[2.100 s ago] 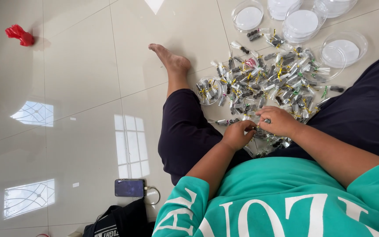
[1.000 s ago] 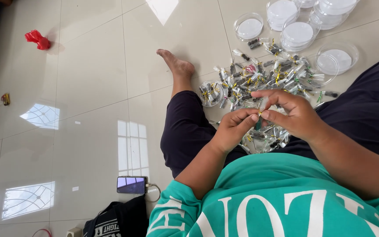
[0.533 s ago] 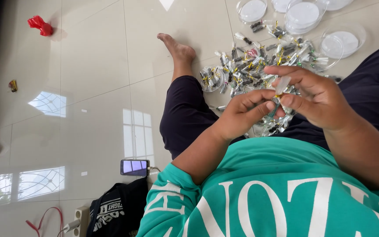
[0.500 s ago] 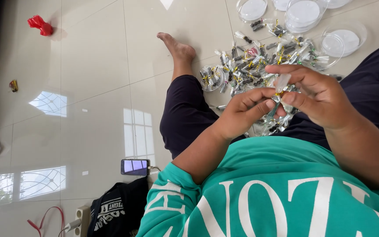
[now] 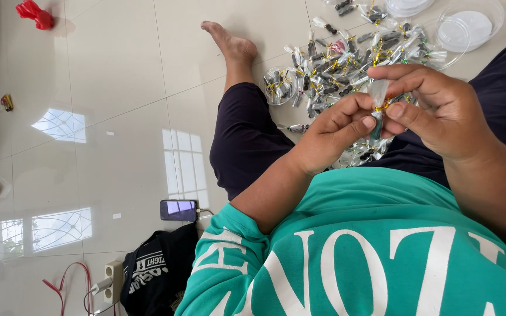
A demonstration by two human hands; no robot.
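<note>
Both my hands are raised in front of my green shirt, pinching one small clear packet (image 5: 378, 99) between them. The packet has dark contents and a gold twist tie at its neck. My left hand (image 5: 335, 131) grips it from the left with thumb and fingers. My right hand (image 5: 437, 108) holds the tie and the top of the packet from the right. On the white tiled floor beyond my hands lies a pile of several similar tied packets (image 5: 346, 58).
Clear round plastic lids (image 5: 469, 29) lie at the top right by the pile. My bare foot (image 5: 229, 44) and dark-trousered leg stretch across the floor. A phone (image 5: 178, 209), a black bag (image 5: 153, 269), a power strip (image 5: 112, 275) and a red object (image 5: 36, 13) lie to the left.
My hands have lifted from the pile near my lap up towards the camera, with one packet held between them. The view has moved in closer.
</note>
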